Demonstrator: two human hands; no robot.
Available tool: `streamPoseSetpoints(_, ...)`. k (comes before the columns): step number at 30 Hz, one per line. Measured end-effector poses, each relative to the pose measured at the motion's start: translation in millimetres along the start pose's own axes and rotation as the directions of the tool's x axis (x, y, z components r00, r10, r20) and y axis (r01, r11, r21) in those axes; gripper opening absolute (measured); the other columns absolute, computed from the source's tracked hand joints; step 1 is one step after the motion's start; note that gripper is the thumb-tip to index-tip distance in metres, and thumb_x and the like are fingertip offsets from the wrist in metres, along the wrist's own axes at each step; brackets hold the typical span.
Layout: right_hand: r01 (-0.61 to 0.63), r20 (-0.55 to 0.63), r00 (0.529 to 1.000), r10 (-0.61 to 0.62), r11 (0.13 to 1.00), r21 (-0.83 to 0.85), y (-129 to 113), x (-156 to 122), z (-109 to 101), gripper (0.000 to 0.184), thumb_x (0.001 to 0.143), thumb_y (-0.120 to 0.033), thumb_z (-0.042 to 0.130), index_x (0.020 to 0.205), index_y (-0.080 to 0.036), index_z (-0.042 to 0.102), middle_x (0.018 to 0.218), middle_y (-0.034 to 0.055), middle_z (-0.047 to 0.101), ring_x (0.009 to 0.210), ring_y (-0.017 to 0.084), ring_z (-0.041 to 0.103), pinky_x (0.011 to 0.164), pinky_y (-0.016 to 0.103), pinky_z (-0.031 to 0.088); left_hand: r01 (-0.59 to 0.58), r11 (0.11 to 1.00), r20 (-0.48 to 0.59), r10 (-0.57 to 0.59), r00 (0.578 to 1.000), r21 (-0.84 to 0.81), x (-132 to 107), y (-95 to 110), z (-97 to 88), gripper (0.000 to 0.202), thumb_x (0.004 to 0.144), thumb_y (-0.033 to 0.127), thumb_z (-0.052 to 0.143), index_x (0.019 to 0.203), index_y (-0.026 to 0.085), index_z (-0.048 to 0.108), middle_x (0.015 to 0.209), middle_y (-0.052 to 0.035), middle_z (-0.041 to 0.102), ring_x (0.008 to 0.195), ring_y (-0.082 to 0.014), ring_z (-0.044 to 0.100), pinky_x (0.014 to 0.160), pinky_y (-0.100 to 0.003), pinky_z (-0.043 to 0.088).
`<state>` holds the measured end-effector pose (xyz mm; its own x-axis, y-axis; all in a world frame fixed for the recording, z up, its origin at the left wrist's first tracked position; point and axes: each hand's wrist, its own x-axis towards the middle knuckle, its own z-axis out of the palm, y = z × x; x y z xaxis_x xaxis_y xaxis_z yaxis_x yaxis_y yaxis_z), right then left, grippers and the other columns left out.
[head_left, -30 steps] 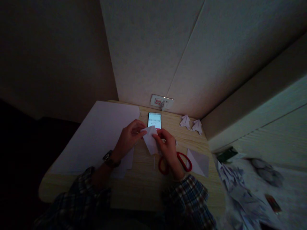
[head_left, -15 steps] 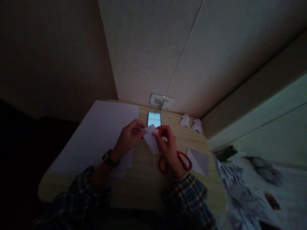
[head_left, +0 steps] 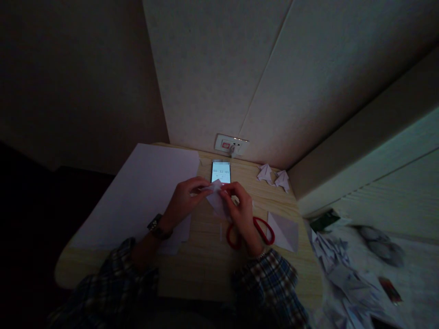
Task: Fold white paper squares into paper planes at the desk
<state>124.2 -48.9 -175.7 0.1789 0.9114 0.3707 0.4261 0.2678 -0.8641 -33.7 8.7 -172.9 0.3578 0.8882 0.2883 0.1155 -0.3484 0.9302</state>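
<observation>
A small folded piece of white paper (head_left: 217, 201) is held up between both hands, just in front of the lit phone. My left hand (head_left: 185, 197) pinches its upper left corner between thumb and fingers. On the opposite side my right hand (head_left: 239, 204) grips the upper right edge, thumb toward me. The paper's top is creased to a peak, and its lower part hangs down. Under my right wrist lie scissors with red handles (head_left: 264, 230); their blades are mostly hidden by the hand. A creased paper sheet (head_left: 284, 230) rests to their right.
Large white sheets (head_left: 144, 192) cover the left of the wooden table (head_left: 202, 269). A phone (head_left: 221, 171) showing a timer lies near the wall socket (head_left: 231, 144). Two folded paper figures (head_left: 273, 176) sit at the back right. Many folded papers (head_left: 350, 278) are heaped beyond the right edge.
The paper's top has been folded in further between my fingers, and its face looks narrower. My left hand has shifted slightly down and toward the right.
</observation>
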Motion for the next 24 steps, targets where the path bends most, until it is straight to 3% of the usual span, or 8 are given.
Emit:
streamPoseSetpoints(5, 0.003, -0.063, 0.998, -0.004, 1.0, -0.018, 0.3, 0.2, 2.8, 0.011, 0.084, -0.028, 0.057, 0.076, -0.021, 0.057, 0.072, -0.0002, 0.059, 0.068, 0.015, 0.055, 0.064, 0.026, 0.043, -0.145, 0.984, 0.024, 0.144, 0.989, 0.099, -1.7, 1.1, 1.5, 0.012, 0.08, 0.028, 0.064, 0.078, 0.018, 0.071, 0.081, -0.0046, 0.072, 0.076, -0.0165, 0.064, 0.072, -0.027, 0.051)
streamPoseSetpoints(9, 0.013, -0.087, 0.996, -0.018, 0.999, -0.047, -2.3, -0.8, 4.2, 0.012, 0.085, -0.027, 0.056, 0.075, -0.02, 0.055, 0.071, -0.0008, 0.057, 0.066, 0.015, 0.053, 0.062, 0.027, 0.042, -0.162, 0.981, 0.006, 0.162, 0.987, 0.106, -2.8, 1.1, 1.7, 0.015, 0.083, 0.028, 0.061, 0.083, 0.019, 0.073, 0.082, -0.0042, 0.073, 0.077, -0.0166, 0.065, 0.073, -0.027, 0.05)
streamPoseSetpoints(18, -0.001, -0.101, 0.995, -0.001, 1.0, -0.02, -1.0, -1.1, 7.1, 0.013, 0.085, -0.028, 0.057, 0.074, -0.021, 0.054, 0.072, -0.0008, 0.058, 0.068, 0.015, 0.053, 0.065, 0.026, 0.042, -0.063, 0.998, -0.048, 0.064, 0.997, 0.03, -4.6, 7.0, 2.6, 0.015, 0.08, 0.028, 0.065, 0.087, 0.02, 0.076, 0.083, -0.0038, 0.075, 0.074, -0.0171, 0.066, 0.069, -0.026, 0.051)
streamPoseSetpoints(24, 0.017, -0.068, 0.998, -0.016, 1.0, 0.022, -2.9, -3.4, 6.9, 0.013, 0.086, -0.028, 0.057, 0.075, -0.021, 0.057, 0.076, 0.0002, 0.061, 0.072, 0.015, 0.056, 0.068, 0.027, 0.044, 0.063, 0.992, -0.033, -0.067, 0.997, -0.109, -2.9, 7.8, 2.9, 0.025, 0.076, 0.034, 0.069, 0.094, 0.019, 0.074, 0.093, -0.0049, 0.076, 0.083, -0.0194, 0.068, 0.078, -0.028, 0.053)
